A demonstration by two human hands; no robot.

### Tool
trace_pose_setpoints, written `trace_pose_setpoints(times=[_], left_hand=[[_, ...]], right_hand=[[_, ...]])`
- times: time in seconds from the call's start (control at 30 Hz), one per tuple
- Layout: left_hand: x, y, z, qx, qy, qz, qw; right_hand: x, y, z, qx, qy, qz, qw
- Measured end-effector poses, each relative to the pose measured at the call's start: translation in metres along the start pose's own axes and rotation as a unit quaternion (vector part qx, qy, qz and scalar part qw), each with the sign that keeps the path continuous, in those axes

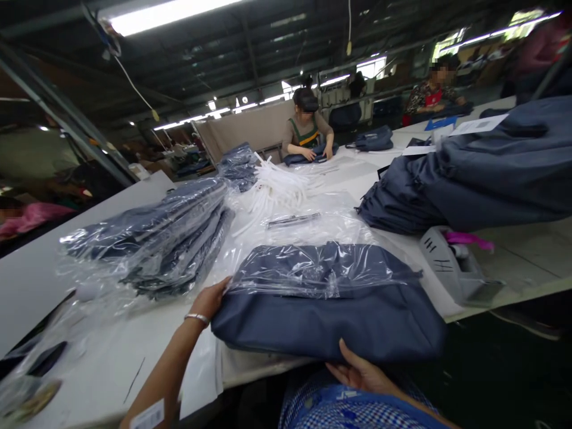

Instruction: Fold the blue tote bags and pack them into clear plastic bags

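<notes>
A dark blue fabric bag (330, 325) lies lengthwise before me at the table's near edge, its near side jutting over. A clear plastic sleeve (308, 271) covers its far half; the near half is bare. My left hand (213, 299) is closed on the bag's left end, by the edge of the plastic, with its fingertips partly hidden. At the near edge, my right hand (361, 370) grips the bag from below with its thumb on the front face; the other fingers are partly hidden underneath.
Plastic-wrapped blue bags (179, 220) are stacked at left. White strips (279, 185) lie in a heap beyond. Unwrapped blue bags (482, 173) are piled at right, near a grey tape dispenser (451, 268). A co-worker (308, 128) handles a bag across the table (156, 333).
</notes>
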State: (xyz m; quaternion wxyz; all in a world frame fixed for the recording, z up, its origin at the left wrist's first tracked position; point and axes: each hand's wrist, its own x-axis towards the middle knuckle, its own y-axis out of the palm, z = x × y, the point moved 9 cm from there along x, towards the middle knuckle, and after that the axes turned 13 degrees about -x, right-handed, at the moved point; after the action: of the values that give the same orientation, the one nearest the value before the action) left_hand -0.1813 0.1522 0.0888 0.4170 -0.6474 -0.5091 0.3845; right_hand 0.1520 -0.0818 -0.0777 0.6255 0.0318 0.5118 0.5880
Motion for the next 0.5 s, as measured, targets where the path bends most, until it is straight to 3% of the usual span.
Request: trace_pose_setpoints(times=[0.17, 0.27, 0.3, 0.37, 0.43, 0.5], left_hand=[[-0.06, 0.004, 0.029, 0.021, 0.0, -0.013, 1.0], [-0.074, 0.002, 0.024, 0.039, -0.014, -0.016, 0.999], [-0.074, -0.002, 0.011, 0.054, -0.007, -0.028, 0.998], [-0.069, -0.011, -0.033, 0.084, 0.035, -0.068, 0.994], [-0.062, -0.011, -0.102, 0.084, 0.124, -0.097, 0.984], [-0.056, 0.008, -0.181, 0.053, 0.235, -0.081, 0.967]], right_hand=[[0.009, 0.02, 0.037, 0.051, -0.054, 0.024, 0.997], [0.012, 0.029, 0.048, 0.066, -0.068, 0.032, 0.995], [0.012, 0.03, 0.049, 0.067, -0.07, 0.031, 0.995], [0.013, 0.031, 0.049, 0.064, -0.071, 0.03, 0.995], [0.015, 0.03, 0.048, 0.061, -0.074, 0.029, 0.995], [0.017, 0.029, 0.047, 0.058, -0.071, 0.028, 0.995]])
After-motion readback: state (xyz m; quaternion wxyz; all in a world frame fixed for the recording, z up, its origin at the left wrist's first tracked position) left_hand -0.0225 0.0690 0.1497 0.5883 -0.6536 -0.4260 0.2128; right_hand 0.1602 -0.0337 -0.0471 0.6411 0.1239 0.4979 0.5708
